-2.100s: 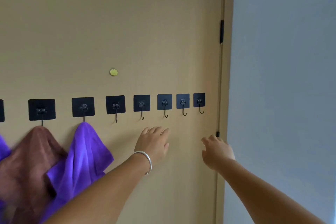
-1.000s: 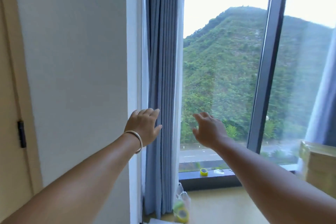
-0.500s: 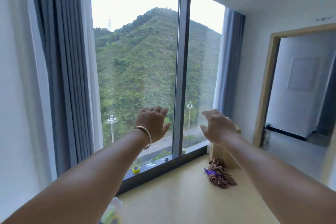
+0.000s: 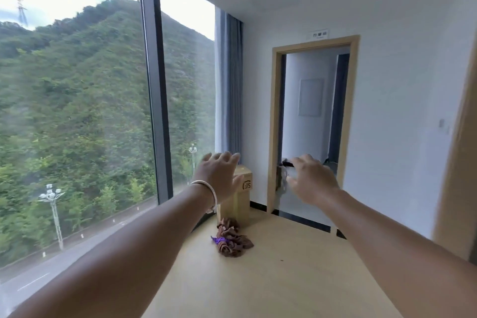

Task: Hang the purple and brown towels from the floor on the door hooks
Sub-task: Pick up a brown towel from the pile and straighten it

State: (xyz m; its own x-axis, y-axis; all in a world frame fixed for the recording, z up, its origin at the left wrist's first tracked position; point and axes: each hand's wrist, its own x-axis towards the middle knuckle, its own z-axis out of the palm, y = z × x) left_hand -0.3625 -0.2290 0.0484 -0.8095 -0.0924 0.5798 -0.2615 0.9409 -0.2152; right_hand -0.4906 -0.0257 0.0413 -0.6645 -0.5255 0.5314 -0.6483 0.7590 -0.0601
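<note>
While both hands, the left hand and right hand, hung empty with fingers spread, the crumpled towels lay on the floor below and beyond them, likely soft, light, easiest pinched by a raised fold.

Left hand: raised in mid-air, fingers spread and relaxed, holding nothing; silver bracelet at wrist
Right hand: raised alongside, apart from the left, fingers loosely bent, holding nothing
Towel pile: crumpled brown cloth with a purple piece showing at its left edge, on the pale wood floor
Cardboard box: upright, just behind the pile, in the corner
Window: full height, green hillside and road outside
Curtain: grey, beside an open doorway
</note>
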